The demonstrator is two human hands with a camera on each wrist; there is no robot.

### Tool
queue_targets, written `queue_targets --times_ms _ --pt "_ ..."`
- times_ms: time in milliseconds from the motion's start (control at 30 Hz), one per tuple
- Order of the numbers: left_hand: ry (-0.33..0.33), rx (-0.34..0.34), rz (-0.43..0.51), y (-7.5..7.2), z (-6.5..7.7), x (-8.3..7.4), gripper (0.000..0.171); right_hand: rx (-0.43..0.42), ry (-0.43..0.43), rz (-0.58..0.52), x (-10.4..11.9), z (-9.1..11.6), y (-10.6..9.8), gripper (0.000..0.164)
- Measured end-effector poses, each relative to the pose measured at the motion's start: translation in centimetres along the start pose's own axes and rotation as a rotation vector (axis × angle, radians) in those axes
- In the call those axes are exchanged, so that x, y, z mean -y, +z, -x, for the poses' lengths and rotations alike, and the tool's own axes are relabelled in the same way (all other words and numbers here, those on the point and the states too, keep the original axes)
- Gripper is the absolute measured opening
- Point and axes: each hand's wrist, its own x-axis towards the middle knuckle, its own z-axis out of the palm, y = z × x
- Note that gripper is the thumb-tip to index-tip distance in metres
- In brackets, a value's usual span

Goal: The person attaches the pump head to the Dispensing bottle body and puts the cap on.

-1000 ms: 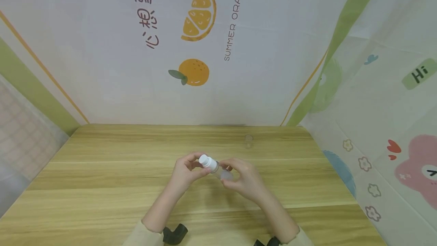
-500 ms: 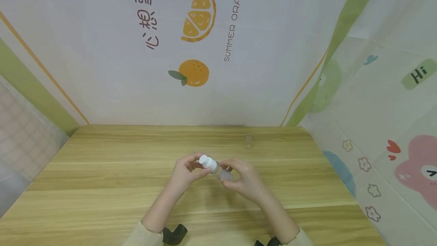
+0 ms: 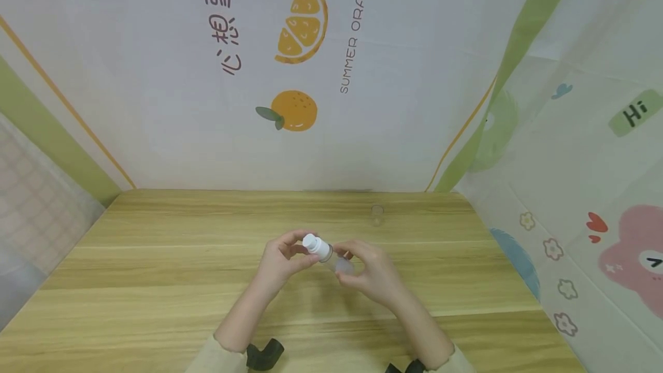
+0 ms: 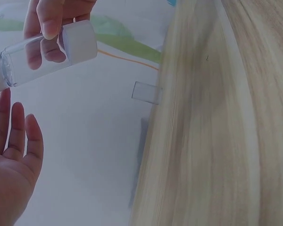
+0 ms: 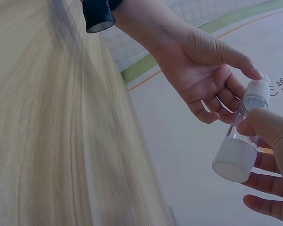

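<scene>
Between both hands is a clear pump bottle [image 3: 331, 259] with a white collar and a white base, tilted above the table in the head view. My left hand [image 3: 282, 259] pinches its white top [image 3: 317, 246] between thumb and fingers. Lower down, my right hand [image 3: 370, 269] grips the clear body near the base. From the right wrist view, the white base [image 5: 235, 160] faces the camera, with the left thumb at the collar. In the left wrist view, the right fingers wrap the clear body [image 4: 37, 59].
A small clear cap [image 3: 377, 214] stands on the wooden table [image 3: 181, 263] toward the back, right of centre. Behind the table hangs a white printed cloth [image 3: 393, 102]. Another printed cloth [image 3: 580, 189] borders the right side. Black wrist mounts [image 3: 266, 356] sit by the sleeves.
Both hands keep their hold on the bottle in nearly the same place. The left fingers and the white top shift only very slightly.
</scene>
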Motion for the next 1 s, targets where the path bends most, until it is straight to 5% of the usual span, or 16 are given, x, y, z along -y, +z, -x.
queue_targets --times_ms 1000 --pt "-0.026 -0.036 0.015 0.24 -0.04 0.19 0.027 0.015 0.015 0.021 0.04 0.13 0.02 0.041"
